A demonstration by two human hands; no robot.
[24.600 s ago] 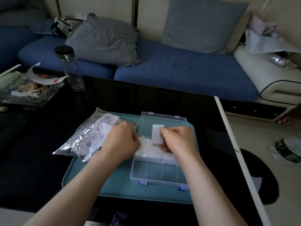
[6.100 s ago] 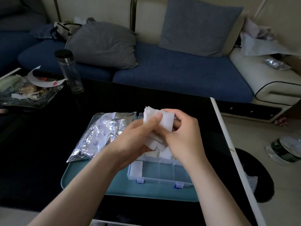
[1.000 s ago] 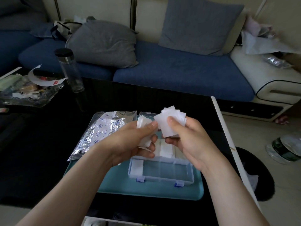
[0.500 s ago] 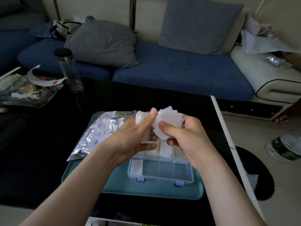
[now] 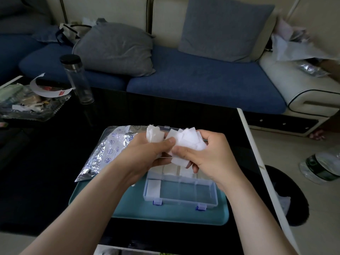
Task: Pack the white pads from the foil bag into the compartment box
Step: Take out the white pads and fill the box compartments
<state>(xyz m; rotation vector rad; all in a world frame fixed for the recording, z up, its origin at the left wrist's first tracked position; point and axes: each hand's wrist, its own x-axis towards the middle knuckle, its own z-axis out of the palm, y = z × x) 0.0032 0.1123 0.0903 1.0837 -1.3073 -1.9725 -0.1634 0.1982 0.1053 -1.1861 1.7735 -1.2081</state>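
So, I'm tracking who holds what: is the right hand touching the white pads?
Touching. The head view shows the right hand pinching a fanned bunch of white pads between thumb and fingers.

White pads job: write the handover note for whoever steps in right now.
The left hand grips a small bunch of pads. The right hand pinches a fanned stack of pads. Both are held above the compartment box, which sits open on the teal tray. The foil bag lies across the tray's left edge, beside the box.
Done: a single pad lies in the near-left compartment, and far-row pads show in some compartments under the hands.
Left: the other near-row compartments look bare, so sort the held pads into them. Whether the bag holds more cannot be seen.
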